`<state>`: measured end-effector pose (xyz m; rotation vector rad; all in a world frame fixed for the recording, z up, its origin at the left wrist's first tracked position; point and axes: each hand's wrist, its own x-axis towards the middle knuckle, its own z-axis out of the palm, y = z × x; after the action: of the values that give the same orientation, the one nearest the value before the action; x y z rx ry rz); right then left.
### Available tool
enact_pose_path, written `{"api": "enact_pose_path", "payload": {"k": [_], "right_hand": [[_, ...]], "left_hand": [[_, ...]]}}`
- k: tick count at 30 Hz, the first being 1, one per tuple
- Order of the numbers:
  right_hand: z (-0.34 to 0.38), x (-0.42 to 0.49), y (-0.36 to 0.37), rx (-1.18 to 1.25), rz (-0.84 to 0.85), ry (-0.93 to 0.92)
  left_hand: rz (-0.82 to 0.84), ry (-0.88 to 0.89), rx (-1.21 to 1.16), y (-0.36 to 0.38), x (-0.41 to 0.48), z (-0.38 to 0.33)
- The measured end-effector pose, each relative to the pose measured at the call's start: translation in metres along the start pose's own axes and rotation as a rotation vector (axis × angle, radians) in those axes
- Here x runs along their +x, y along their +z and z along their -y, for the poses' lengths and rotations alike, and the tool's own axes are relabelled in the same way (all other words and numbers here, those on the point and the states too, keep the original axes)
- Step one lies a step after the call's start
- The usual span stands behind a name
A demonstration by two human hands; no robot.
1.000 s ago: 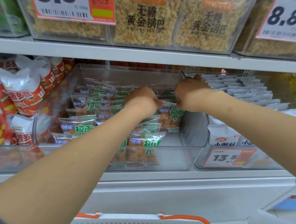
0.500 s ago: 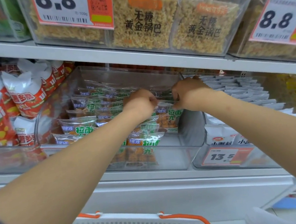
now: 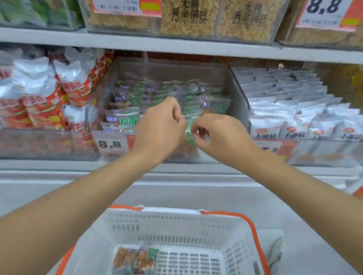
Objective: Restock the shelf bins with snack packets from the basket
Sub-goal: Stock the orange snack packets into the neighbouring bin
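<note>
Both hands have drawn back from deep inside the bin to its front edge, and the view has tipped down, so the inside of the basket now shows.

Left hand (image 3: 160, 131) and right hand (image 3: 220, 136) meet close together over the front of the clear bin (image 3: 238, 95) on the middle shelf. Between them is one small packet (image 3: 189, 131), clear film with a green printed edge, held roughly upright above the bin's front wall. Behind it the bin already holds rows of stocked packets (image 3: 125, 120) of the same kind.

Left fingers (image 3: 175, 111) are curled in, with thumb and forefinger pinching the packet's upper edge. Right fingers (image 3: 200, 127) are curled too, pinching its lower part from the right. Neither hand is spread, and both close on the film. Blur hides the exact fingertip contact.

The packet looks light, soft and crinkly, and its slick film could slide out of a loose pinch. Its filling looks like small brittle pieces, so squeezing the middle might crush them. The flat sealed edges seem the best place to take hold, which is roughly where both hands have it.

Below, a white basket (image 3: 188, 217) with orange handles sits in front of the person. A few spare packets (image 3: 132, 271) lie at its bottom left, so restocking looks nearly done. An 8.8 price tag (image 3: 110, 145) is on the bin's front, left of the left hand.
</note>
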<state>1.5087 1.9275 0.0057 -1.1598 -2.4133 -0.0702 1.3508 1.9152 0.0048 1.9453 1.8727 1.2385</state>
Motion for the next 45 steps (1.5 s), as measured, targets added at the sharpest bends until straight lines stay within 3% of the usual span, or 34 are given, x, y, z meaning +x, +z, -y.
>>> {"api": "enact_pose_path", "payload": {"k": [4, 9, 15, 20, 23, 28, 33, 39, 43, 45], "right_hand": [[0.035, -0.038, 0.033, 0.097, 0.135, -0.018], [0.050, -0.080, 0.093, 0.132, 0.481, 0.034], [0.048, -0.111, 0.168, 0.038, 0.913, 0.002], [0.055, -0.151, 0.243, 0.073, 1.261, 0.135], [0.079, -0.186, 0.287, 0.212, 1.396, 0.221], [0.125, -0.246, 0.343, 0.423, 1.409, 0.503], [0.125, -0.266, 0.355, 0.207, 1.208, 0.416], [0.109, -0.239, 0.338, 0.499, 1.301, 0.542], [0.087, -0.191, 0.286, 0.614, 1.222, 0.430], [0.067, -0.160, 0.255, 0.625, 1.099, 0.379]], "left_hand": [[0.109, -0.072, -0.014, -0.011, -0.064, 0.033], [0.479, -0.271, 0.130, -0.008, -0.127, 0.094], [0.821, -0.214, 0.436, 0.000, -0.149, 0.141], [0.966, -0.315, 0.480, 0.006, -0.170, 0.161], [1.015, -0.351, 0.498, 0.009, -0.181, 0.164], [1.051, -0.404, 0.496, 0.009, -0.192, 0.171], [1.138, -0.419, 0.515, 0.009, -0.195, 0.175], [1.194, -0.394, 0.498, 0.019, -0.186, 0.173], [1.254, -0.390, 0.447, 0.028, -0.173, 0.172], [1.289, -0.436, 0.368, 0.029, -0.167, 0.168]]}}
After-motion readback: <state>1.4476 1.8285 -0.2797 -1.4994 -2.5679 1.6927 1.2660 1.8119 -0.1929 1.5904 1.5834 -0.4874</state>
